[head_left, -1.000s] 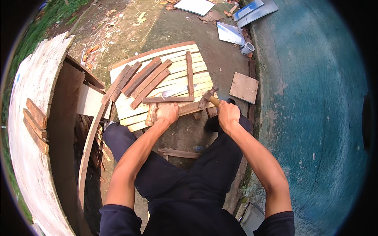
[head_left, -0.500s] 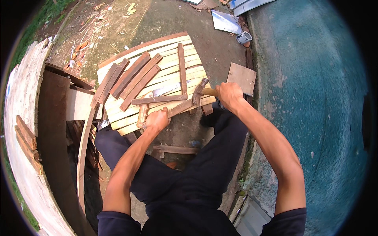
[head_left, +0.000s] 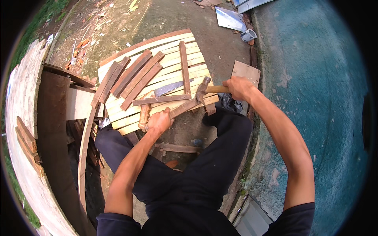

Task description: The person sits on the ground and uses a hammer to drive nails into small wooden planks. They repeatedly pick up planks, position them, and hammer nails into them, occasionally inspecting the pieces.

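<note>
My right hand (head_left: 238, 87) grips the wooden handle of a claw hammer (head_left: 203, 89), its head resting on a dark wooden strip (head_left: 188, 107). My left hand (head_left: 159, 121) holds down the near end of that strip on a panel of pale wooden slats (head_left: 173, 59). A handsaw (head_left: 168, 89) with a wooden handle lies on the panel just past my left hand. Another dark strip (head_left: 161, 100) lies across the slats beside the hammer head.
Several dark planks (head_left: 130, 76) lie slanted on the panel's left half, and one upright strip (head_left: 184, 67). A square board (head_left: 246, 71) lies right of the panel. A tape roll (head_left: 248, 35) and metal sheet (head_left: 230, 19) lie farther off. Stacked boards (head_left: 59, 118) stand left. A teal wall (head_left: 315, 98) is on the right.
My right hand has swung out to the right, and the hammer head has come down onto the dark strip. My left hand stays pressed on the strip's near end.
</note>
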Demonstrator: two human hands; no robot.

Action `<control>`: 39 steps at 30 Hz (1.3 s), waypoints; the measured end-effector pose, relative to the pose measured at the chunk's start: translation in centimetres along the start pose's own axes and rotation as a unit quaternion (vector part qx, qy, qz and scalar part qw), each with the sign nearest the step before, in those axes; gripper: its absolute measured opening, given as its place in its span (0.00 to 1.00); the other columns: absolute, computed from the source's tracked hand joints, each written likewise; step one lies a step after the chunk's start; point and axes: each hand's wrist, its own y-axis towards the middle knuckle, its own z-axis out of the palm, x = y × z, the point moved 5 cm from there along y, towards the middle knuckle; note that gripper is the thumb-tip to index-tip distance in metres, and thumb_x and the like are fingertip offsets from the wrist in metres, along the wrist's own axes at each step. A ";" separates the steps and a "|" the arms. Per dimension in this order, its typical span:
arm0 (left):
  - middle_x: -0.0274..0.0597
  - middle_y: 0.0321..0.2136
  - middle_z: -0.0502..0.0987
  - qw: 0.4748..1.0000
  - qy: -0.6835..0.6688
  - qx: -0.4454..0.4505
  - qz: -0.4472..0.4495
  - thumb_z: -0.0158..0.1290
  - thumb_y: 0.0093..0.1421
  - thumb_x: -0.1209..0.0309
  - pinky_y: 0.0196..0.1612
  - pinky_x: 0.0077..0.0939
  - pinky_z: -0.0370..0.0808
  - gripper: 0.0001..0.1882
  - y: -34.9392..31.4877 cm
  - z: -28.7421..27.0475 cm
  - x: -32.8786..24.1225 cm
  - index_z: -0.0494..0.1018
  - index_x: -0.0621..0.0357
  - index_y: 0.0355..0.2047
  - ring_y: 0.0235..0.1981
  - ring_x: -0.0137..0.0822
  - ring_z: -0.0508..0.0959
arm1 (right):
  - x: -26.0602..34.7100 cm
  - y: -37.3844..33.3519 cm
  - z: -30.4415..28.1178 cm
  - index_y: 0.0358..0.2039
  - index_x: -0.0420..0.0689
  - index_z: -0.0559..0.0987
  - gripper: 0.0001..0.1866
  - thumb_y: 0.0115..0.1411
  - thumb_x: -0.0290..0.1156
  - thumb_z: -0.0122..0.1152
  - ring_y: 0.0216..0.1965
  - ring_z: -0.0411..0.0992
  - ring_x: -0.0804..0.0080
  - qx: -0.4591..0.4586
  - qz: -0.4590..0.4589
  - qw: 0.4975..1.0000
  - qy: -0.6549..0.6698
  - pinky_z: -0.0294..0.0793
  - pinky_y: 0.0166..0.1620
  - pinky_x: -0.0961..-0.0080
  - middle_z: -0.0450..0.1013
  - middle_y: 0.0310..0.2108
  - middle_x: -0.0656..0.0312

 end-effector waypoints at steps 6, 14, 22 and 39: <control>0.58 0.30 0.81 0.999 -0.024 0.031 -0.017 0.60 0.56 0.55 0.38 0.43 0.81 0.27 -1.2 -0.8 -2.0 0.70 0.67 0.46 0.34 0.55 0.83 | 1.9 2.3 -1.6 0.35 0.46 0.85 0.10 0.51 0.28 0.66 0.39 0.82 0.64 0.017 0.007 0.995 -0.098 0.81 0.33 0.68 0.82 0.37 0.60; 0.61 0.36 0.81 0.994 -0.056 0.041 -0.087 0.49 0.62 0.68 0.41 0.41 0.81 0.16 -2.3 -2.8 -3.9 0.74 0.70 0.42 0.37 0.54 0.83 | 6.0 7.0 -3.8 0.32 0.53 0.86 0.17 0.37 0.36 0.78 0.24 0.75 0.80 0.112 0.125 0.979 -0.118 0.70 0.18 0.79 0.79 0.27 0.75; 0.41 0.28 0.74 0.652 -0.648 0.392 -0.031 0.58 0.62 0.58 0.26 0.30 0.79 0.25 -7.2 -0.6 -1.1 0.64 0.56 0.51 0.22 0.33 0.79 | 7.0 6.8 -5.4 0.42 0.48 0.85 0.19 0.48 0.38 0.73 0.38 0.81 0.68 0.129 0.012 0.972 -0.195 0.83 0.30 0.68 0.82 0.41 0.64; 0.28 0.20 0.66 0.680 -0.652 0.303 -0.146 0.55 0.61 0.68 0.14 0.20 0.63 0.13 -8.5 0.9 -5.7 0.66 0.58 0.42 0.13 0.20 0.64 | 5.2 5.4 -3.9 0.41 0.50 0.86 0.18 0.46 0.34 0.74 0.37 0.81 0.71 0.059 -0.006 0.981 -0.186 0.82 0.27 0.72 0.82 0.39 0.68</control>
